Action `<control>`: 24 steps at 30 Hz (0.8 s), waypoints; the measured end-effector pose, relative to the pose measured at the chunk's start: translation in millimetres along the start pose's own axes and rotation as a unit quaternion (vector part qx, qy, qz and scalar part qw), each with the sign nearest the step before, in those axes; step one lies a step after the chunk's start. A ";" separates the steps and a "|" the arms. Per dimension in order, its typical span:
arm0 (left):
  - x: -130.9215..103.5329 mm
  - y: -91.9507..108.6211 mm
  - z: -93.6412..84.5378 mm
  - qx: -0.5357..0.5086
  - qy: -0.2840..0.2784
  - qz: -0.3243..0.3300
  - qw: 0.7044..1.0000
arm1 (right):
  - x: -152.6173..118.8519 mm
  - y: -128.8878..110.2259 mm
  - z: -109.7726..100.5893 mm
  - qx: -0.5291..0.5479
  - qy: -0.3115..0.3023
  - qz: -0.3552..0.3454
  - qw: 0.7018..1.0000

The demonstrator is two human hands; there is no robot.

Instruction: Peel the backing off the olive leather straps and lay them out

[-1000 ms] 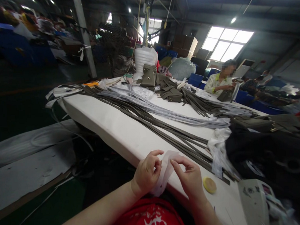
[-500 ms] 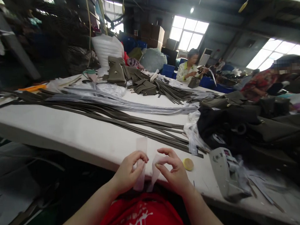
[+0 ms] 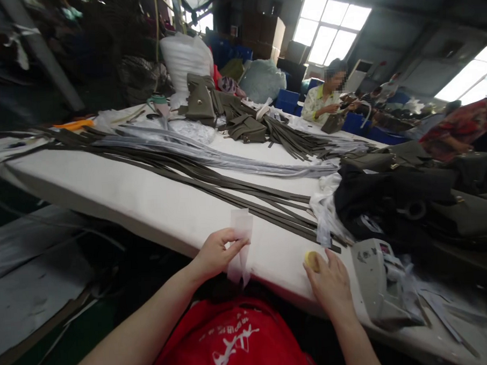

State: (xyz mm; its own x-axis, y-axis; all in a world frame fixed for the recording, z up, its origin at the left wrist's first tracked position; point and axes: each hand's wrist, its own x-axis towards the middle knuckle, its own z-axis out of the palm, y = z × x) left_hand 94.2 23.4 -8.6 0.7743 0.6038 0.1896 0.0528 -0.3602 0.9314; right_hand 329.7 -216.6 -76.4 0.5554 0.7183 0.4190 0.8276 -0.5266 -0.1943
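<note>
My left hand [image 3: 216,254] pinches thin, translucent whitish strips [image 3: 241,223] between thumb and fingers. They hang over the table's front edge, and one end stands up above my fingers. Farther right, my right hand [image 3: 333,286] has its thumb and fingers around a small round yellow disc [image 3: 312,261] on the white table [image 3: 271,256]; whether it is a tin or a roll I cannot tell. Just behind both hands lie long dark olive straps [image 3: 228,196].
A grey-white tape dispenser [image 3: 368,274] stands right of my right hand. Dark bags and cloth [image 3: 397,197] are heaped behind it. Grey plastic-wrapped straps [image 3: 234,164] and olive bags [image 3: 202,101] lie farther back. A co-worker [image 3: 324,101] sits across the table.
My right hand has let go of its whitish strip and moved right to the yellow disc. My left hand now holds the strips together. The view has shifted a little.
</note>
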 end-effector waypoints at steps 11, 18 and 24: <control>4.7 13.5 -17.8 -0.126 -0.053 0.003 0.991 | 44.3 -33.5 -21.9 0.179 -0.058 -0.029 0.982; -10.3 25.1 -24.5 -0.273 -0.210 -0.071 0.936 | 91.2 -135.6 -47.9 0.460 -0.096 -0.139 0.871; -18.6 20.9 -31.7 -0.315 -0.214 -0.087 0.920 | 113.0 -164.2 -68.9 0.362 -0.111 -0.325 0.867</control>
State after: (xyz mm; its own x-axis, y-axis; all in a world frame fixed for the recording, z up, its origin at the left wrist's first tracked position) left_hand 60.9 27.3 17.2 0.9735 0.2288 0.0072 -0.0732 0.2813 0.9568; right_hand 251.0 -80.3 64.0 -0.1115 0.8688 0.4824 0.7611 0.3868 -0.5207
